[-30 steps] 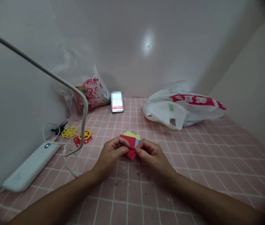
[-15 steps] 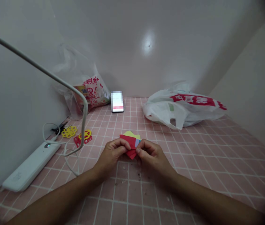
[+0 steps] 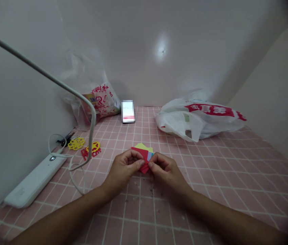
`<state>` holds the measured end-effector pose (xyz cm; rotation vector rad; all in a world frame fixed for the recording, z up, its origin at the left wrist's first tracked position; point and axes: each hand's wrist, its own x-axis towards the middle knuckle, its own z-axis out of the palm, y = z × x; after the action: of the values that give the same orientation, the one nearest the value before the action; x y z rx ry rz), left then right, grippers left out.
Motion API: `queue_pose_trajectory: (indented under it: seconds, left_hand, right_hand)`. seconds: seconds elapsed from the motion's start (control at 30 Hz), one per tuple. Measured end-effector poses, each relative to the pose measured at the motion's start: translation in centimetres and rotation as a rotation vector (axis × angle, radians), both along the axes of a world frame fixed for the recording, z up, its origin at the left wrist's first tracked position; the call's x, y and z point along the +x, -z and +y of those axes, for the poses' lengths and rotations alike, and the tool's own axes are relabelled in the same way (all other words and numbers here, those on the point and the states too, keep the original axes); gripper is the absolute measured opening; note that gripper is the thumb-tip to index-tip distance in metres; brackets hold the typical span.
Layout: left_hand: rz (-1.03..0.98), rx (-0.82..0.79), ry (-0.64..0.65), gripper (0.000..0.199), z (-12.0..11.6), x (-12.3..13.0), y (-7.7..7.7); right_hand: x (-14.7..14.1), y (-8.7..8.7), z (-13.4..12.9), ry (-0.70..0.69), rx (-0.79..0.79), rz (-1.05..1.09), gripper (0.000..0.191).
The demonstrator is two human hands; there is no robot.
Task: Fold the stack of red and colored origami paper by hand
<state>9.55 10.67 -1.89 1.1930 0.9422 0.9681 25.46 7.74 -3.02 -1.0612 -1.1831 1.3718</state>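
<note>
Both your hands are closed in narrow pinches, thumb against fingers, on one small bundle of coloured paper at the centre of the scene, just above or on the near part of the table. Your left hand grips the left side of the red paper, its thumb lying across the front. Your right hand pinches the right edge, its thumb tip near your left thumb. Behind the red show one yellow paper layer and, at the right, a lilac strip with a sliver of blue; the exact number of sheets cannot be told. Two plastic bags lie far off: a clear bag with red print at left, a white bag with a red band at right. One lit phone, its screen blurred, stands between them. To the left are two yellow openwork discs, one overlapping a single red lettered cutout, beside one dark tool, too small to name surely. Nearer lies one long white device. A pale cable loops down at left over the pink tiled-pattern tabletop.
</note>
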Motion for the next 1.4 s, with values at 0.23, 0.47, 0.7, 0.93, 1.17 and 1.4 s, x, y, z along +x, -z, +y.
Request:
queue_pose_trajectory:
  seconds: [0.23, 0.47, 0.7, 0.93, 1.17, 1.4]
  left_hand:
    - [0.015, 0.078, -0.019, 0.017, -0.34, 0.08, 0.04]
    - [-0.003, 0.066, 0.048, 0.020, 0.06, -0.35, 0.62]
    - [0.028, 0.101, 0.086, 0.019, 0.26, -0.37, 0.56]
    - [0.087, 0.180, 0.077, 0.013, 0.13, -0.33, 0.59]
    - [0.029, 0.144, 0.072, 0.013, -0.17, -0.37, 0.44]
    - [0.038, 0.220, 0.068, 0.010, -0.07, -0.43, 0.28]
  right_hand:
    - [0.27, 0.10, 0.27, -0.083, -0.001, 0.066, 0.023]
    - [0.61, 0.37, 0.55, -0.092, 0.057, 0.003, 0.025]
    - [0.88, 0.34, 0.80, -0.011, 0.103, -0.100, 0.025]
    - [0.87, -0.26, 0.62, -0.021, 0.167, -0.248, 0.025]
    - [0.85, -0.17, 0.55, -0.041, 0.209, -0.276, 0.026]
    - [0.88, -0.38, 0.53, -0.044, 0.229, -0.285, 0.025]
